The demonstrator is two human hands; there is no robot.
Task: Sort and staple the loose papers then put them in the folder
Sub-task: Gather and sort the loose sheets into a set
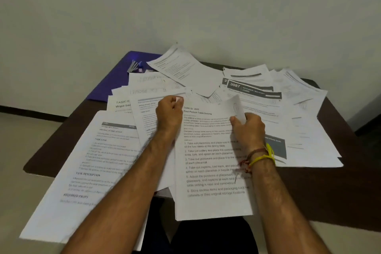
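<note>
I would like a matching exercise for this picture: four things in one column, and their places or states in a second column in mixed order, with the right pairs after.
Things:
1. purple folder
2. stapler
3. Four-Person Table Setting sheet
4. sheet with the number 3087

Places or states:
A. top corners pinched by the left hand and the right hand
B. lies on the folder, at the far left
C. far left corner of the table, partly under papers
D. in the far right pile, beyond the right hand

Pairs: 1-C, 2-B, 3-A, 4-D
</note>
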